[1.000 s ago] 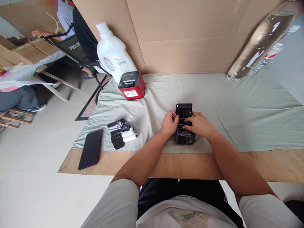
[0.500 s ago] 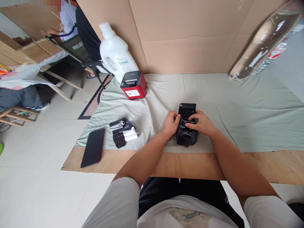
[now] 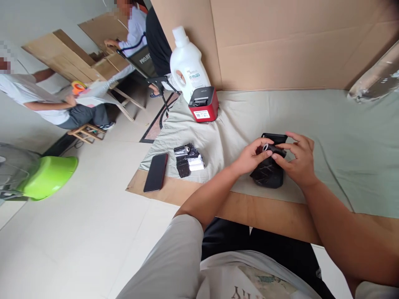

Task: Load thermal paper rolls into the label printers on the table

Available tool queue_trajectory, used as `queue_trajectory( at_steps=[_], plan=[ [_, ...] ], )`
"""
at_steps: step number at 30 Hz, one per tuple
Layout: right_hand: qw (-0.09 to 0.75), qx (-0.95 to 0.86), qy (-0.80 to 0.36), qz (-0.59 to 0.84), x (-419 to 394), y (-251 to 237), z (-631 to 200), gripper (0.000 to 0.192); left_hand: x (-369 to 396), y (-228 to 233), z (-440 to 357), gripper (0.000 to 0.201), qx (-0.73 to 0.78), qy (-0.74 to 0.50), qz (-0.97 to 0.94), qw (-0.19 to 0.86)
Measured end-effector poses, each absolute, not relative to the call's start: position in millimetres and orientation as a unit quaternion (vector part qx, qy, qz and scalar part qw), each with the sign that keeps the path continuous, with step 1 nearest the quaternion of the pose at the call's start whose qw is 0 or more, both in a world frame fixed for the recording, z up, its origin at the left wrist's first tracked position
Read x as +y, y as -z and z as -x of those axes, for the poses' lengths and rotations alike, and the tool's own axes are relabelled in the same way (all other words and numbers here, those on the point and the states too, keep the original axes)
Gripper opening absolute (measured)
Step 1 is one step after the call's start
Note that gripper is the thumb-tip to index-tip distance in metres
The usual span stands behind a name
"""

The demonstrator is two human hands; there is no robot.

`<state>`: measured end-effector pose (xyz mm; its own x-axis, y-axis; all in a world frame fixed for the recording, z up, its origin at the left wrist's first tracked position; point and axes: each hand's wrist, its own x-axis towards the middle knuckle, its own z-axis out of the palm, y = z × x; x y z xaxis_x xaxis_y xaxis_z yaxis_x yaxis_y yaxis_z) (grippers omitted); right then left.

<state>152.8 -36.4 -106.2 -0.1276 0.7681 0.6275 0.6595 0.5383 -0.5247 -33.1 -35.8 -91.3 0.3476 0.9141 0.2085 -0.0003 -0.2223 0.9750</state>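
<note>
A small black printer (image 3: pixel 268 172) with its lid open sits on the pale green cloth (image 3: pixel 327 137) near the table's front edge. Just above it, my left hand (image 3: pixel 249 157) and my right hand (image 3: pixel 296 160) together hold a short black roll (image 3: pixel 272 148), one at each end, pinched by the fingertips. Crinkled black wrapping shows on the printer's front.
Left of the printer lie several wrapped rolls (image 3: pixel 188 160) and a black phone (image 3: pixel 156 172). A red and black printer (image 3: pixel 203 104) and a white jug (image 3: pixel 188 63) stand at the back left by the cardboard wall. Two people sit beyond at the left; a green basin (image 3: pixel 46 176) is on the floor.
My hands have lifted a black roll up from the printer and hold it between them. The camera has swung to the left, showing more floor and the seated people.
</note>
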Motion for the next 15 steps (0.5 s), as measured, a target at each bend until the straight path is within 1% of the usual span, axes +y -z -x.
queue_trajectory(
  at_steps=[2,4,8,10,13,15],
  plan=[
    [0.456,-0.758,-0.038,0.465,-42.5,100.0,-149.4,0.029,-37.7,86.2,31.8,0.042,0.355,-0.472,-0.588,0.552],
    [0.451,-0.770,-0.047,0.448,-48.8,95.8,-147.1,0.034,-44.4,79.7,32.3,0.045,0.368,-0.484,-0.554,0.569],
    [0.433,-0.800,-0.112,0.399,-61.6,95.0,-138.8,0.036,-73.1,68.8,46.5,0.052,0.375,-0.436,-0.533,0.621],
    [0.411,-0.821,-0.150,0.366,-67.9,96.0,-131.3,0.038,-91.6,65.4,61.6,0.053,0.372,-0.415,-0.524,0.644],
    [0.375,-0.848,-0.205,0.315,-74.1,96.5,-121.1,0.043,-116.3,61.7,94.6,0.049,0.421,-0.384,-0.502,0.651],
    [0.380,-0.847,-0.213,0.304,-74.3,96.4,-118.9,0.040,-127.9,60.3,123.7,0.048,0.482,-0.362,-0.489,0.630]
  ],
)
